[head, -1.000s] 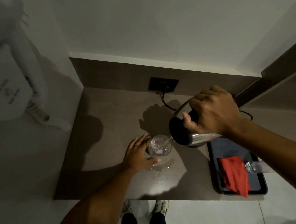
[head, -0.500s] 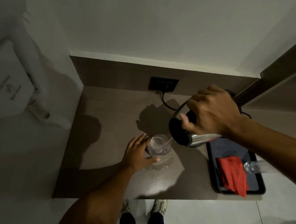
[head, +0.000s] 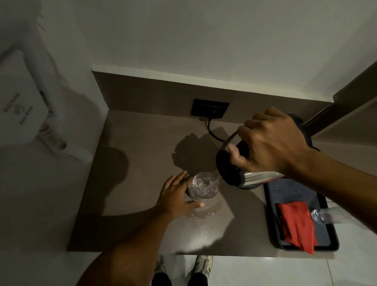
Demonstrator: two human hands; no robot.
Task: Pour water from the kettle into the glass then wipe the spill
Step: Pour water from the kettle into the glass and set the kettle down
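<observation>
Two hands work at the glass (head: 202,185) standing mid-bench (head: 139,170): the left hand (head: 176,198) cups its side, fingers spread loosely around it, while the right hand (head: 272,141) clenches the handle of the tilted kettle (head: 232,173), water streaming from spout into glass. A spill (head: 202,220) wets the bench just before the glass; a red cloth (head: 296,224) lies on the tray (head: 271,204) to the right.

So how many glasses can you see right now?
2. One glass stands on the counter, held by the left hand. The other lies on the tray, partly behind the right arm.
</observation>
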